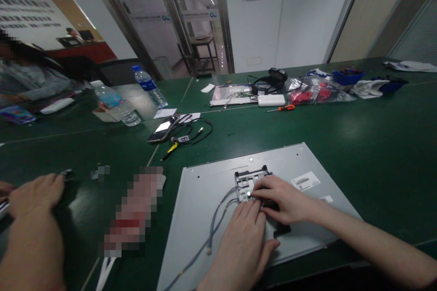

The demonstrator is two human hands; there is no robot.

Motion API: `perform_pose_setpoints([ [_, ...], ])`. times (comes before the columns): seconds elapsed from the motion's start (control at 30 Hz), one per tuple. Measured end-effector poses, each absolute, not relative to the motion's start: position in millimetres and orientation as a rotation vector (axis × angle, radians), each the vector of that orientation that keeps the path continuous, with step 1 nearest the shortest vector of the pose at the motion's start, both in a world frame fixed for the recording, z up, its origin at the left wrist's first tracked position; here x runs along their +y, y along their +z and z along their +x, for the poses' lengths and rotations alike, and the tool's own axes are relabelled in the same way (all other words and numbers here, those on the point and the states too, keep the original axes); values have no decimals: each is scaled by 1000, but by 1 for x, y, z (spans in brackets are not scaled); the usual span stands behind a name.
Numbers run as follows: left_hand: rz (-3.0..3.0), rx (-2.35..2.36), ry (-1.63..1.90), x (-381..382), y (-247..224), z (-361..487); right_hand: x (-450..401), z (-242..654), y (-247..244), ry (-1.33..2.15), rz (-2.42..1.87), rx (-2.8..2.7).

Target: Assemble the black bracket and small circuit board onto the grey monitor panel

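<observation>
A flat metal-backed panel (191, 209) lies on the table in front of me. Near its middle is a black-and-silver bracket (252, 173) with a small green circuit board (243, 196), from which grey cables (212, 223) run down to the left. My left hand (244, 241) rests on the panel at the board's lower edge, fingers stretched out and thumb apart. From the right, my right hand (287, 199) reaches in with fingers bent and drawn together at the board; what they grip is hidden. A black piece (282, 230) shows below the right hand.
A co-worker's arm (34, 218) is at the left edge, near a lanyard badge (134, 211). Beyond the panel lie a phone (164, 128), black cables (191, 138), two water bottles (118, 105), an orange-handled screwdriver (286, 108), another panel (232, 94) and plastic bags (321, 91).
</observation>
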State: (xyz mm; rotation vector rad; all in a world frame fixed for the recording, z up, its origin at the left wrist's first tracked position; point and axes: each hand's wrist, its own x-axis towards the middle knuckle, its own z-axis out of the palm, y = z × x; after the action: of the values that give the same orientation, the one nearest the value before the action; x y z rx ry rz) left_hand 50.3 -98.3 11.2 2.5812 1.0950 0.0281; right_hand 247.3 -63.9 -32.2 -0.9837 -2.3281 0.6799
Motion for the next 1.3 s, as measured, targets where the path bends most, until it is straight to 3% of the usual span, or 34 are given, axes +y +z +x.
perform_pose_setpoints([
  [1.3,2627,1136,0,-103,16,50,-64,252,-30,656,-973,-2247],
])
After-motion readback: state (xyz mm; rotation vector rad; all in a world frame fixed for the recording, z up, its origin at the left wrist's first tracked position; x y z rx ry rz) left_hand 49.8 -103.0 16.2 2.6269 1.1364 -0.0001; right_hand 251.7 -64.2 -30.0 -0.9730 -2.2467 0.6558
